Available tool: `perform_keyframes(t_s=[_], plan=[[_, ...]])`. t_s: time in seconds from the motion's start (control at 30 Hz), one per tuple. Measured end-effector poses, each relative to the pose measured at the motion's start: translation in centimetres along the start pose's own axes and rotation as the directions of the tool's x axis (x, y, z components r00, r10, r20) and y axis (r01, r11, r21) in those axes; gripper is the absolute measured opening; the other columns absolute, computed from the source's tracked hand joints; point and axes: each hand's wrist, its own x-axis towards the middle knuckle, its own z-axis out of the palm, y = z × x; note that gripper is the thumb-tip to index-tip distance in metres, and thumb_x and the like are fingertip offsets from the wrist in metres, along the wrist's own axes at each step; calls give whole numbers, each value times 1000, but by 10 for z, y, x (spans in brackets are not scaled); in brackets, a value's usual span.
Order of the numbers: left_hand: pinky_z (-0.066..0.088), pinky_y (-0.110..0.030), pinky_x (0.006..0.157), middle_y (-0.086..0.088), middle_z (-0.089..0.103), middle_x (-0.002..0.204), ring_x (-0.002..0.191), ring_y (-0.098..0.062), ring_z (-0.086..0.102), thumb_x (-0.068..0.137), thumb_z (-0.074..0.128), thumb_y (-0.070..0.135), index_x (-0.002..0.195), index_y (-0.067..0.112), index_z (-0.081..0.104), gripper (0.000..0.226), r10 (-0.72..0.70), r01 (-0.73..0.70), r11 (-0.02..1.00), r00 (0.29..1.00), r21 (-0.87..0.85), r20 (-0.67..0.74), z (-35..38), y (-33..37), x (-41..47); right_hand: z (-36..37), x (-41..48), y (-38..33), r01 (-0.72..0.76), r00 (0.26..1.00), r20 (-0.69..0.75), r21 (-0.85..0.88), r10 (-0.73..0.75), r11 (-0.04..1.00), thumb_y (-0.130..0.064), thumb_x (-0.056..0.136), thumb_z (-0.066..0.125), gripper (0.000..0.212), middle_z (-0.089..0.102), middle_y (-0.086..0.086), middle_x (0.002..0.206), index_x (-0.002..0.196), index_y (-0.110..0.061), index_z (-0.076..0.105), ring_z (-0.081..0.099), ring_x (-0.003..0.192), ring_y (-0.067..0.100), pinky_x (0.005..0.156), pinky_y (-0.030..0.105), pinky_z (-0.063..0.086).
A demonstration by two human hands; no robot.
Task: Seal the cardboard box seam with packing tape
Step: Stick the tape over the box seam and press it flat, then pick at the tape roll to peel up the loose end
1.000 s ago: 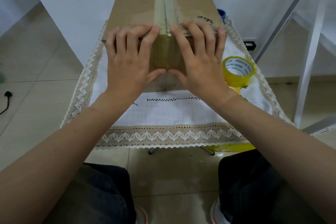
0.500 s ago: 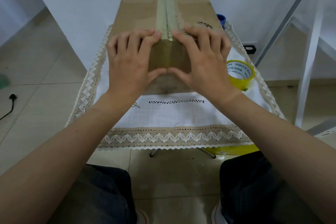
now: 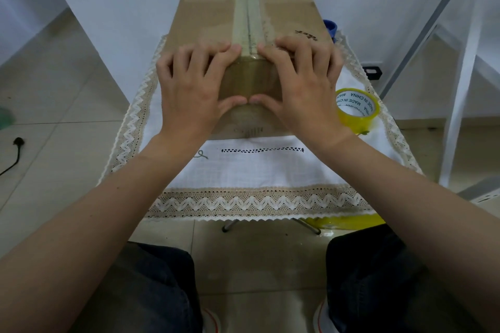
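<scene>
- Floor point(image 3: 54, 105) is lying open at far left, with a black plug and cable point(image 3: 18, 141) resting on it, well apart from the table.
- Tablecloth point(image 3: 257, 170), lace-edged, is hanging over the table's near and side edges; a bare strip is showing in front of the box.
- Left hand point(image 3: 189, 84) is gripping the cardboard box point(image 3: 213, 8) at its near top edge, fingers curling onto the top and thumb pressing the front face.
- Packing tape strip point(image 3: 247, 8) is running along the top seam and folding down the front between the thumbs.
- Right hand point(image 3: 305, 81) is clamping the same edge likewise, its thumb tip nearly touching the left thumb.
- Tape roll point(image 3: 355, 109), yellow, is sitting on the cloth just beside the right wrist, its core reading "MADE IN CHINA"; the dark marks on the box top are too small to read.
</scene>
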Motion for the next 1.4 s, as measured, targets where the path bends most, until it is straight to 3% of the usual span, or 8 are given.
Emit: perform_keyframes(t_s=[0.3, 0.63, 0.77, 0.93, 1.1, 1.23, 1.3, 1.4], plan=[[31, -50, 112, -4, 47, 146, 127, -29, 41, 55, 82, 73, 155, 24, 34, 121, 96, -108, 985, 991, 132, 96, -4, -4, -6, 3, -11, 5, 97, 993, 79, -146, -86, 984, -69, 59, 80, 115, 47, 11, 154, 156, -26, 34, 29, 144, 31, 123, 59, 18], [22, -54, 122, -11, 46, 151, 140, -33, 38, 47, 92, 63, 159, 20, 25, 138, 98, -119, 984, 983, 135, 156, -12, 0, -8, -11, -12, 5, 149, 981, 146, -123, -130, 981, -53, 63, 87, 119, 39, 13, 161, 161, -22, 28, 33, 150, 37, 125, 59, 14], [24, -58, 122, -14, 52, 143, 134, -37, 47, 70, 78, 71, 151, 22, 31, 106, 53, -49, 997, 996, -52, 72, -16, 9, -3, -30, -18, 21, 164, 974, 143, 87, -175, 983, -40, 83, 79, 83, 36, 11, 164, 154, -18, 43, 29, 154, 34, 128, 56, 16], [38, -58, 104, -18, 59, 127, 121, -43, 53, 91, 73, 40, 119, 14, 63, 40, -59, 54, 968, 998, -245, -10, -28, 43, 0, -40, -35, 57, 65, 998, 5, 278, -70, 958, -16, 92, 69, 24, 53, 10, 148, 116, -13, 69, 47, 133, 37, 113, 44, 39], [31, -39, 86, -1, 68, 100, 105, -26, 52, 97, 67, 36, 86, 19, 71, 20, 32, -35, 957, 999, -286, -17, -26, 81, 5, -38, -40, 89, -205, 956, 242, 157, 164, 966, -16, 93, 66, 20, 65, 2, 121, 107, -26, 76, 50, 114, 31, 97, 42, 45], [44, -46, 75, -1, 68, 89, 89, -29, 58, 104, 53, 30, 84, 11, 70, 33, 104, -52, 913, 989, -405, 108, -12, 94, 3, -23, -51, 110, -377, 774, 531, -52, 345, 925, -25, 94, 64, 35, 69, -3, 122, 126, -37, 65, 46, 120, 35, 99, 46, 35], [46, -48, 75, -2, 68, 90, 88, -29, 58, 104, 50, 28, 87, 10, 71, 32, 88, -15, 905, 984, -425, 154, -7, 100, -1, -19, -54, 115, -422, 723, 571, -79, 388, 903, -25, 91, 65, 39, 71, -1, 114, 127, -40, 60, 47, 120, 35, 97, 45, 30], [45, -43, 72, -3, 67, 88, 84, -27, 57, 104, 51, 24, 87, 9, 70, 30, 100, -3, 882, 978, -472, 181, -4, 105, -7, -19, -53, 114, -418, 769, 518, -37, 375, 908, -19, 93, 64, 39, 73, -4, 107, 127, -39, 61, 57, 116, 27, 86, 40, 20]])
